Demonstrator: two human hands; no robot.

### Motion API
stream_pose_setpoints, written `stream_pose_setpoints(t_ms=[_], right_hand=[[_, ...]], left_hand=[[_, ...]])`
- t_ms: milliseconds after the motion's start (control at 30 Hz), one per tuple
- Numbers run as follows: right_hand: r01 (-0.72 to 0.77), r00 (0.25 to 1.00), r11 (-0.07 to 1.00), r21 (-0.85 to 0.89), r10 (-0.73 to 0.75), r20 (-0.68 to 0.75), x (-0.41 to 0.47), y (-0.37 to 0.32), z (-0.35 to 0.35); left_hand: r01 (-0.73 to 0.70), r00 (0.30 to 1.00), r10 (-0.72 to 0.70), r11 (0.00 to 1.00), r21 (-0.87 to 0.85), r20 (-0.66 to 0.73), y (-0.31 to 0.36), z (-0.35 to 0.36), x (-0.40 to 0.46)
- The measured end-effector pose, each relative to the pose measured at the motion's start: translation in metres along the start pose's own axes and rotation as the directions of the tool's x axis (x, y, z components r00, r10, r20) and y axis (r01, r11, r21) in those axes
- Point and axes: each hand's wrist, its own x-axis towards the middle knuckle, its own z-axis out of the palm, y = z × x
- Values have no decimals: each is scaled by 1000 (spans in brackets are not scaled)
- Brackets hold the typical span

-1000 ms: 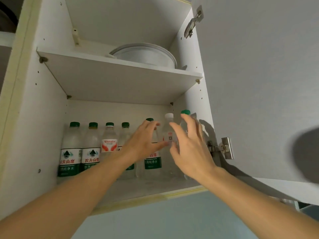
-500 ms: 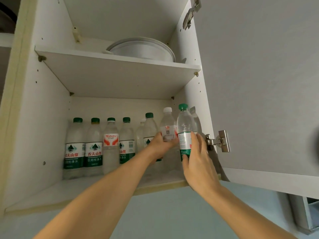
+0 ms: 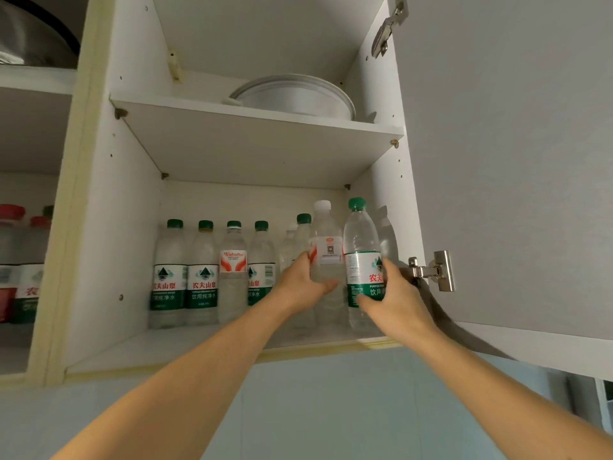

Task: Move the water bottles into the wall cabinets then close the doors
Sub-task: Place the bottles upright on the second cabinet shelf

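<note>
Nearest the camera, two bare forearms are raised toward the lower shelf of the open wall cabinet, which serves as the landmark here. At the right front of that shelf, the green-capped bottle is gripped by the right hand: the thumb is laid across the lower label and the fingers are wrapped round the far side, where they cannot be followed fully. The bottle is held upright close to the cabinet's right wall, probably so that it is steadied in its place on the shelf; whether its base is already set down cannot be told.

Just left of it, the white-capped bottle is held by the left hand, thumb curled under its label, fingers hidden behind. The two bottles are kept nearly touching, presumably so that the remaining gap is used fully.

Farther back on the shelf, a row of bottles is stood along the rear wall, left of the held pair, labels turned forward.

Above the shelf, a white round dish is stored. To the right of the shelf, the cabinet door is swung wide on its hinge; closing is judged still to be done.
</note>
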Motion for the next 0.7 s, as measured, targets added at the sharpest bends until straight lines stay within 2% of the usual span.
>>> stream_pose_setpoints(t_ms=[100,167,267,467,633,700], right_hand=[[-64,977,993,97,42,208,12,-8,-12],[-69,955,985,157,20,295,17,-14,-9],[-47,933,975,219,-35,358,19,-26,7],[-9,874,943,331,-154,460,17,-65,57],[-18,844,938,346,-172,508,14,-98,96],[-30,817,933,358,-183,546,12,-113,105]], left_hand=[[-12,1000,13,1000,28,-24,1,-16,-14],[-17,1000,18,1000,26,-22,0,-29,-25],[-21,998,24,999,50,-50,-6,-52,-43],[54,975,8,961,273,-224,-22,-99,-72],[139,941,-29,942,307,-336,-40,-130,-91],[157,929,-52,953,261,-367,-47,-141,-94]])
